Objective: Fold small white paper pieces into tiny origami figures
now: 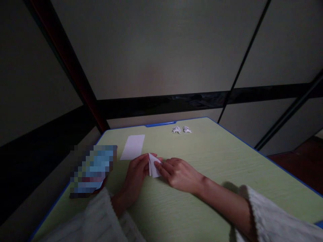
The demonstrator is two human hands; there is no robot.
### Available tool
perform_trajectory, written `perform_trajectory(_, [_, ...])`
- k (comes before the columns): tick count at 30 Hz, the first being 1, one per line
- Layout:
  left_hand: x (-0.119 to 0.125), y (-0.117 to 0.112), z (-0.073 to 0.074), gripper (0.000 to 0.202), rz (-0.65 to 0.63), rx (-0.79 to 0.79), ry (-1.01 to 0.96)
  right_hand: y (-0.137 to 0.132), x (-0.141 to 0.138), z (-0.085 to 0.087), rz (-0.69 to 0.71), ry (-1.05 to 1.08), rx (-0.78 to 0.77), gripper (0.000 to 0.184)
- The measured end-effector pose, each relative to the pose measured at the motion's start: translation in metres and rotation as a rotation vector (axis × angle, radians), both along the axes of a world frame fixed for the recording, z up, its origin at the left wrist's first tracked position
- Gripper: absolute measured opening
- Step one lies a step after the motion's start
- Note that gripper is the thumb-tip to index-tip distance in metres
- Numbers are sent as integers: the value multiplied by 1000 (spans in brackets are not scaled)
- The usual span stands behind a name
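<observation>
A small piece of folded white paper (154, 166) is held between my two hands, just above the middle of the table. My left hand (137, 169) grips its left side, with the fingers partly hidden behind it. From the right, my right hand (179, 173) pinches the paper's other side, thumb on the near face. The paper has a pointed top and a visible slit between layers near its left edge. Beyond my left hand lies a flat white sheet (133, 147). Two small folded paper figures, a left one (176, 129) and a right one (187, 129), sit near the far edge.
The pale green table (202, 215) has a blue rim and a blue handle-like strip (161, 124) at its far side. A pixelated flat object (94, 169) lies at the left edge. Light panels with a dark band (164, 104) stand behind the table.
</observation>
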State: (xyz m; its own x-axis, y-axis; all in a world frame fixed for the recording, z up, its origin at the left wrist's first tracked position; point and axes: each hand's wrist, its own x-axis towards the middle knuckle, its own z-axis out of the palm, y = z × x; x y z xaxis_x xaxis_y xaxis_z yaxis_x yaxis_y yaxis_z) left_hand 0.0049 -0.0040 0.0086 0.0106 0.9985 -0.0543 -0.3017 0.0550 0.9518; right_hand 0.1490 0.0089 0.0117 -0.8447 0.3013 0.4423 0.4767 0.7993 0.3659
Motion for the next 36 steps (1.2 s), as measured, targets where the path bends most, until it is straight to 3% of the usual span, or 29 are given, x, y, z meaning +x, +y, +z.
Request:
perform_trajectory(7, [3, -1, 3, 19, 14, 28, 179, -8, -9, -1, -72, 15, -68, 24])
perform_trajectory(12, [1, -2, 5, 19, -3, 31, 247, -11, -10, -1, 71, 94, -184, 22])
perform_trajectory(15, [2, -2, 5, 16, -24, 72, 276, -10, -7, 0, 143, 412, -506, 24])
perform_trajectory(19, [5, -4, 5, 10, -145, 51, 273, 0, -4, 2, 30, 1080, -1166, 18])
perform_trajectory(22, [7, -6, 4, 13, -245, 17, 210, 10, -4, 2, 152, 1192, -1605, 21])
perform_trajectory(25, [7, -9, 3, 19, -269, 26, 204, 14, -5, -1, 261, 1186, -1850, 19])
perform_trajectory(30, [7, -10, 2, 23, -318, 54, 189, 11, -4, -1, 284, 1166, -1970, 15])
perform_trajectory(36, [7, -9, -1, 24, -339, 35, 181, 8, -4, 0, 259, 1203, -1952, 14])
